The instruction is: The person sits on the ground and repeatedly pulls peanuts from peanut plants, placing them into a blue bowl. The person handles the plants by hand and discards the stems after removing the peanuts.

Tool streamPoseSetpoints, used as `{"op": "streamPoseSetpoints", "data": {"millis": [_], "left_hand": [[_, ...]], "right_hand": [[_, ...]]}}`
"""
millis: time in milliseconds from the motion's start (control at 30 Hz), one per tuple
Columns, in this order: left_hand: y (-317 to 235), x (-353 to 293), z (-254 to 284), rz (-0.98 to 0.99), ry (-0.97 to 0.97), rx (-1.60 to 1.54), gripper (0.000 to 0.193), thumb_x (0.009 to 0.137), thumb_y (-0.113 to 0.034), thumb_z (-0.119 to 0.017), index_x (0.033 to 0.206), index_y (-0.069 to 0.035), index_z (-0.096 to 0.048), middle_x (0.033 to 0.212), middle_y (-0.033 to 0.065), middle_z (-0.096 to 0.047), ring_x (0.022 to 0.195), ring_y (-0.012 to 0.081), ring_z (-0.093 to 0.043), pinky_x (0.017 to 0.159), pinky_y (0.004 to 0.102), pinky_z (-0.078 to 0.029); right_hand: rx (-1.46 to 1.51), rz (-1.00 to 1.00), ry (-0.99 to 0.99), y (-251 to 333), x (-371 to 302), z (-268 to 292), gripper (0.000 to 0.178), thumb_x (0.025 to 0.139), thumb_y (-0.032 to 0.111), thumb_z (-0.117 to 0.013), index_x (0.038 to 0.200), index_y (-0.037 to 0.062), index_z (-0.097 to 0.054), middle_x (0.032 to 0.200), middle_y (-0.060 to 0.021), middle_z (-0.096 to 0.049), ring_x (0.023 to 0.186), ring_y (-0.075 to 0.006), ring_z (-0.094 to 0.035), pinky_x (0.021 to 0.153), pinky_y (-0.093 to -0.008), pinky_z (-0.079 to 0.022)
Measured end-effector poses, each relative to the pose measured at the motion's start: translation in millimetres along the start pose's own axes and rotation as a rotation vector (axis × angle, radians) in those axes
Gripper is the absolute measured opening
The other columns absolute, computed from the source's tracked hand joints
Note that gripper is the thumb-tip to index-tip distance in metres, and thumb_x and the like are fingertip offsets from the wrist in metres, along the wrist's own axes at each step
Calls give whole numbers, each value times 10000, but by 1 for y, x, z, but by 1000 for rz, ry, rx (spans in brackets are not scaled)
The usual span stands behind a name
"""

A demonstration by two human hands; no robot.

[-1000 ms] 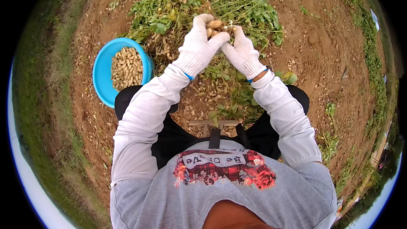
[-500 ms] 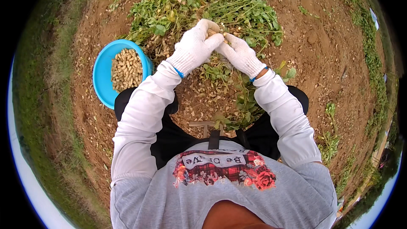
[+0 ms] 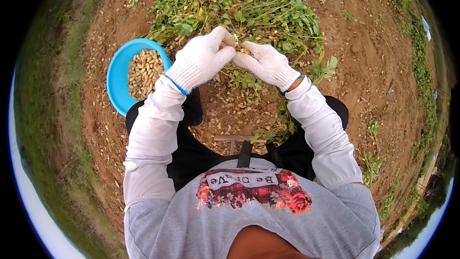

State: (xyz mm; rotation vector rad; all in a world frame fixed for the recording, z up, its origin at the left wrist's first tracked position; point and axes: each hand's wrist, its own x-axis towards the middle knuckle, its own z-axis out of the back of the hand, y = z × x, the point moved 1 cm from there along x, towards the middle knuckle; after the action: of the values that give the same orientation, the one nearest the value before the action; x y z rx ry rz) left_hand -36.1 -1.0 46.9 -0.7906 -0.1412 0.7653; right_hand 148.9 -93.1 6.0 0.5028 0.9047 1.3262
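Soil: brown field dirt [image 3: 359,91] all round, littered with dry leaf bits; no real change there.
Grey shirt: the person's torso [image 3: 191,230] fills the bottom, pretty much where it was a second ago.
Plant heap: big pile of pulled green plants [image 3: 282,14] up top, more pods showing along its near edge, since the hands have slid left off that spot.
White sleeves: left one [image 3: 148,163] now swings further out toward the bucket; right one [image 3: 326,134] has hardly budged.
Blue bucket: round bucket [image 3: 115,81] on the person's left, and the left cuff now sits right by its rim. Can't tell if they touch.
Left hand: white-gloved left hand [image 3: 203,55], shifted left and a bit nearer the body since the earlier shots. Its fingers are curled in toward the thumb with a small gap; can't tell what, if anything, is inside.
Right hand: white-gloved right hand [image 3: 266,62], followed left a little, thumb tips of both hands about meeting. Its fingers are nearly closed on a small tan pod.
Bucket peanuts: heaped peanuts [image 3: 146,74] inside the bucket, looking about the same.
Tan pod: tiny bit of pod [image 3: 245,51] peeking out at the right fingertips; plump peanuts showed there a second ago.
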Motion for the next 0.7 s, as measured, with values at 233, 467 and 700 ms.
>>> {"op": "streamPoseSetpoints", "data": {"millis": [233, 467, 700], "left_hand": [[16, -20, -5, 27, -278, -304, 271, 987, -204, -627, 1197, -35, -604, 781, 43, -637, 587, 138, -596, 546, 289, -501], [42, -51, 64, 74, -346, -1095, 228, 1038, -190, -572, 1186, -23, -621, 713, 4, -546, 459, 54, -367, 412, 229, -288], [170, -79, 127, 392, -455, 670, 424, 962, -382, -667, 1272, -93, -664, 1178, 139, -702, 1014, 317, -706, 947, 438, -543]], "right_hand": [[10, 54, 24, 21, 8, -5, 584, 983, 602, -539, 1196, 73, -667, 1013, -216, -734, 988, -393, -711, 843, -453, -541], [215, -58, -25, -8, 20, 6, 613, 983, 561, -600, 1185, -15, -662, 942, -187, -718, 981, -270, -699, 866, -416, -520], [927, 58, 64, -24, 3, 20, 538, 1045, 488, -566, 1229, -3, -685, 858, -86, -693, 671, -165, -653, 778, -348, -583]]}}
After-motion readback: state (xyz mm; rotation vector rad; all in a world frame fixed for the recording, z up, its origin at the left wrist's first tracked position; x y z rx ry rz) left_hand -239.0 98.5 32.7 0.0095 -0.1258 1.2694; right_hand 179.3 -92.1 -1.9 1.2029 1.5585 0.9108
